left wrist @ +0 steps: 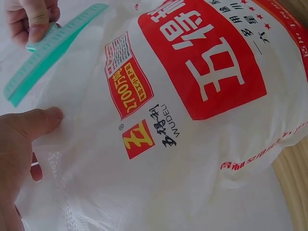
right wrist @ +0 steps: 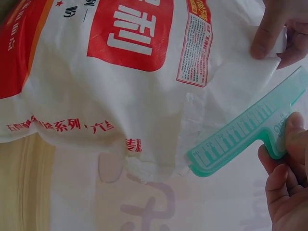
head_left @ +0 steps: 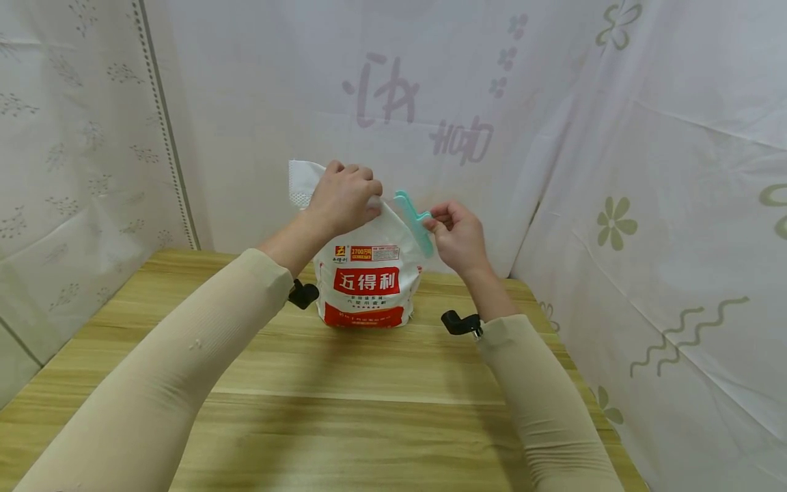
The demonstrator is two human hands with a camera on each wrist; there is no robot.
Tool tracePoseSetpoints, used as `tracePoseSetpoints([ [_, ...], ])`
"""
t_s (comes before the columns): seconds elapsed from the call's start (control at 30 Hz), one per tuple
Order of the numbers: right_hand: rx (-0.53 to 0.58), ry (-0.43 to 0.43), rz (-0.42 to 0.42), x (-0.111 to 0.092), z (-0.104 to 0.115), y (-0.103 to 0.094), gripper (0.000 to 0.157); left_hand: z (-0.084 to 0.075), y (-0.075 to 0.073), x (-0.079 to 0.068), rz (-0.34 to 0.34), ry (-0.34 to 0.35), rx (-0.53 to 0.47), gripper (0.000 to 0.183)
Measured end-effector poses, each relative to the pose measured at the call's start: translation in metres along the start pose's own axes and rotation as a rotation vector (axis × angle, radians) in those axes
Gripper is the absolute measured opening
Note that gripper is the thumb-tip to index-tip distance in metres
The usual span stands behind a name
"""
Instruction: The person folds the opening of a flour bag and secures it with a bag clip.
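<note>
A white flour bag with red printed panels stands upright on the wooden table. My left hand grips its top edge, thumb on the printed side and fingers behind, in the left wrist view too. My right hand pinches the handle of a turquoise bag clip between thumb and fingers. The long jaws of the clip slant along the upper right edge of the bag. In the right wrist view the lower end of the clip overlaps the bag's edge, and the left thumb presses the bag higher up.
The wooden table extends toward me in front of the bag. Pale patterned curtains hang close behind it and along both sides. Black wrist cameras sit at both sleeve cuffs.
</note>
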State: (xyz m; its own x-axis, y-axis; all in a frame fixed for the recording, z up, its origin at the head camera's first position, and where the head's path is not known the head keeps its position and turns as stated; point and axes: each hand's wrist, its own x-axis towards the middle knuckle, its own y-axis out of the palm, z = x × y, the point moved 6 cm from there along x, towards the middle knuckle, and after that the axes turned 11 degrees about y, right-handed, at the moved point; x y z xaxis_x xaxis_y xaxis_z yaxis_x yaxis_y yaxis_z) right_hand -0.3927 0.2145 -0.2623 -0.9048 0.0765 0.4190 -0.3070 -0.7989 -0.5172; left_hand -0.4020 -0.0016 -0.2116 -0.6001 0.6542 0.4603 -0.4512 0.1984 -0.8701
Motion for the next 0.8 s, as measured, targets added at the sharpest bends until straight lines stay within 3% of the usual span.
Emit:
tracePoseSetpoints([
  [0.8,-0.093,0.001,0.073,0.000,-0.001,0.017,0.011,0.005,-0.001,-0.002,0.033,-0.029,-0.098,0.023],
])
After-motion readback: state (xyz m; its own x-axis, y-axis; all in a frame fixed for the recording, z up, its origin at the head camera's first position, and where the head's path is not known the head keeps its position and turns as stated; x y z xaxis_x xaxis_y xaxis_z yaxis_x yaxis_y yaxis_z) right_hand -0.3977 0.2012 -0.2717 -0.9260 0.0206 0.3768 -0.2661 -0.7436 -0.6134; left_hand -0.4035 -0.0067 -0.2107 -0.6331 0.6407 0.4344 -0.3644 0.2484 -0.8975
